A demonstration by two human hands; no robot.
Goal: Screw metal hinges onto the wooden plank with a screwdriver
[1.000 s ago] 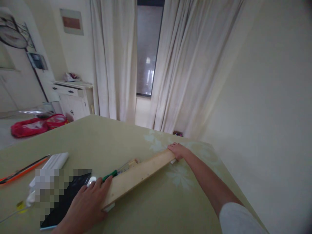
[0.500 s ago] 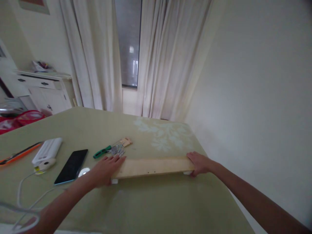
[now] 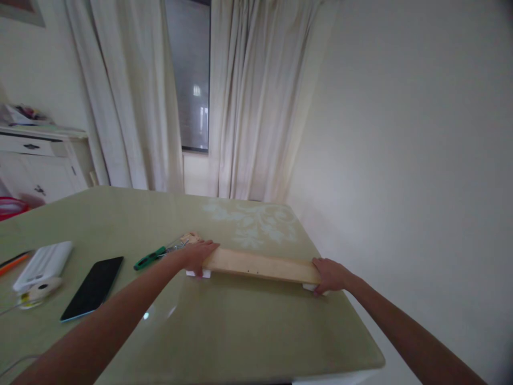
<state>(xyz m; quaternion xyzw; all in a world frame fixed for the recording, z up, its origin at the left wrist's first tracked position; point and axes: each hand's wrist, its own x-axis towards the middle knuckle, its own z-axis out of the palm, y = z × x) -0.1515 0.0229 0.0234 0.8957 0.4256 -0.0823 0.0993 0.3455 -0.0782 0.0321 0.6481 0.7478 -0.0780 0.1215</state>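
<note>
A pale wooden board with two small dark holes near its middle lies across the table, held at both ends. My left hand grips its left end, fingers over the top. Around the right end my right hand is closed in the same way. Under the left end shows a white block, and another white piece sits beneath the right end. Just beyond my left hand lie a green-handled screwdriver and a little pile of metal hardware, partly hidden.
On the left of the green table are a black phone, a white power strip, a white round item and an orange-black tool. A wall borders the right side; curtains hang behind.
The board has turned slightly, its left end farther from me and its right end nearer, with both hands still on it. My view has shifted to the right.
</note>
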